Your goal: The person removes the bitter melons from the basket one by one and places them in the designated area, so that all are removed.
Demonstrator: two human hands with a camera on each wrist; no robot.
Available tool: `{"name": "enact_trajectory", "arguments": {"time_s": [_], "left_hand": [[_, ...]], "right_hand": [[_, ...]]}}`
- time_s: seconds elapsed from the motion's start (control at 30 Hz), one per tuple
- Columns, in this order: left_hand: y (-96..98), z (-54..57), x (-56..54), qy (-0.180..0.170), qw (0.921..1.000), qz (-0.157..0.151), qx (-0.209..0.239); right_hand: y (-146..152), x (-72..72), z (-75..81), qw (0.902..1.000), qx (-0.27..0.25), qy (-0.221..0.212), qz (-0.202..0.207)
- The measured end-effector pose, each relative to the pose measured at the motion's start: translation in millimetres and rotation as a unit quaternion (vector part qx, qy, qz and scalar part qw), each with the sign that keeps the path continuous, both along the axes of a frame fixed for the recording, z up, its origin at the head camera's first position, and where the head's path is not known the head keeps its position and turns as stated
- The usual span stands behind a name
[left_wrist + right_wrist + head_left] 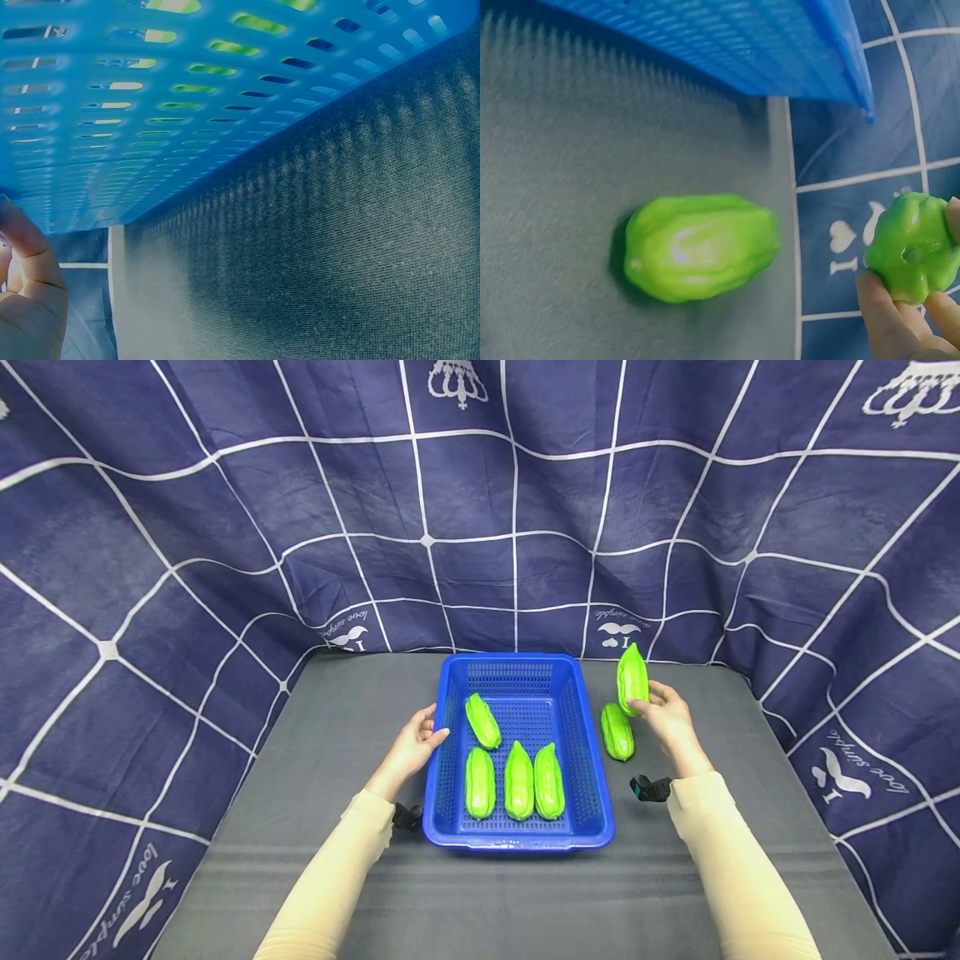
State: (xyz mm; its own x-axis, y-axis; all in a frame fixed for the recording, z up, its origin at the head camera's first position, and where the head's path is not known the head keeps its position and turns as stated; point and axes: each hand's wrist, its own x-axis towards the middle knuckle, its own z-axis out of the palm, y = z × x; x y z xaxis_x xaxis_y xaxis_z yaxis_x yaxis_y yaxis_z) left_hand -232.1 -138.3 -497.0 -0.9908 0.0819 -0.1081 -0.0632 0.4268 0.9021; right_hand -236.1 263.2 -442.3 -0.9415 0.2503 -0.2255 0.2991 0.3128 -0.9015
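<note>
A blue plastic basket [517, 842] with slotted walls stands on the grey table. My left hand [415, 742] holds its left rim, the thumb over the edge and the fingers outside; part of that hand [31, 289] shows beside the slotted wall in the left wrist view. To the right of the basket, my right hand [670, 718] grips a glossy green ribbed gourd [632, 678] by its lower end, tip pointing up. Its lobed end [911, 251] faces the right wrist camera. Another green gourd [617, 732] lies on the table below it, close to the basket's right wall.
Several more green gourds [519, 782] lie inside the basket, most in a row at the near end. Dark blue cloth [472, 568] with white lines hangs behind and along both sides of the grey table [480, 910]. Dark straps sit at both wrists.
</note>
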Motion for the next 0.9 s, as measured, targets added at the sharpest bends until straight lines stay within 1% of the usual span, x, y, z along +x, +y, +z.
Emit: {"name": "enact_trajectory", "arguments": {"time_s": [0.2, 0.3, 0.43, 0.6, 0.7, 0.9], "left_hand": [[0.7, 0.7, 1.2, -0.005, 1.0000, 0.005, 0.004], [0.6, 0.8, 1.1, -0.001, 1.0000, 0.002, 0.006], [0.4, 0.1, 0.2, 0.003, 0.9999, -0.001, 0.010], [0.7, 0.0, 0.0, -0.002, 0.9999, 0.005, 0.013], [1.5, 0.6, 0.1, -0.007, 0.9999, 0.008, 0.013], [2.4, 2.1, 1.6, -0.006, 0.9999, 0.006, 0.015]], "right_hand": [[10.7, 2.4, -12.6, 0.9995, 0.013, -0.025, -0.015], [16.7, 3.7, -20.7, 0.9990, 0.015, -0.035, -0.024], [26.2, 7.2, -33.5, 0.9981, 0.026, -0.050, -0.022], [35.5, 13.8, -48.7, 0.9957, 0.048, -0.078, -0.016], [38.2, 16.8, -53.9, 0.9946, 0.053, -0.088, -0.019], [38.4, 20.6, -58.3, 0.9906, 0.079, -0.112, -0.004]]}}
